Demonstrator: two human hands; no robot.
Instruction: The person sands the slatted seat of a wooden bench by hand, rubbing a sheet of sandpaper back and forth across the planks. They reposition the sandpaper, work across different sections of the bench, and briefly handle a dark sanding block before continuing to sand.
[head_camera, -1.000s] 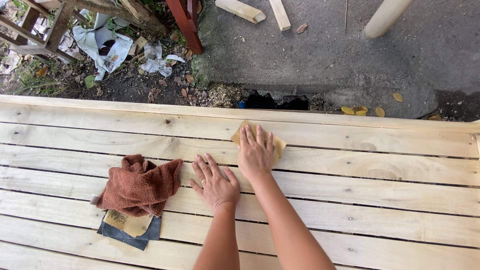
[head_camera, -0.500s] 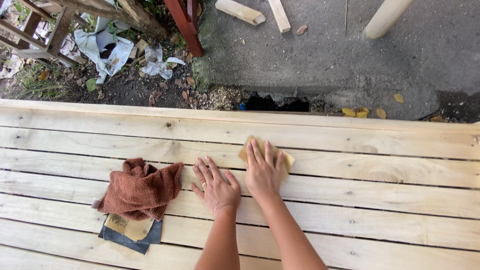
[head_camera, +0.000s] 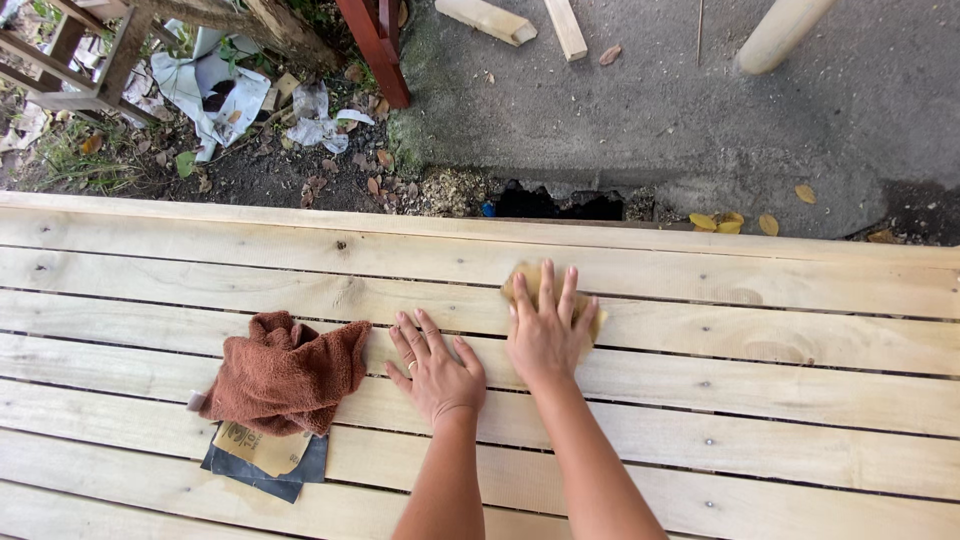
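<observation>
Broadly, bench (head_camera: 760, 395): pale wooden slats, spanning the near scene.
Cloth (head_camera: 283, 372): brown, crumpled, left of both hands.
Sandpaper sheets (head_camera: 262, 458): dark and tan, just under the cloth's near edge.
Right hand (head_camera: 547, 335): flat, fingers spread, pressing yellow sandpaper (head_camera: 523, 277) onto a slat.
Left hand (head_camera: 437, 371): released, palm down on the wood, beside the right.

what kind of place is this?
Likely an outdoor yard woodworking spot: pale slatted boards being rubbed with sandpaper under the right hand, offcuts on bare concrete, and leaf litter beside it.
</observation>
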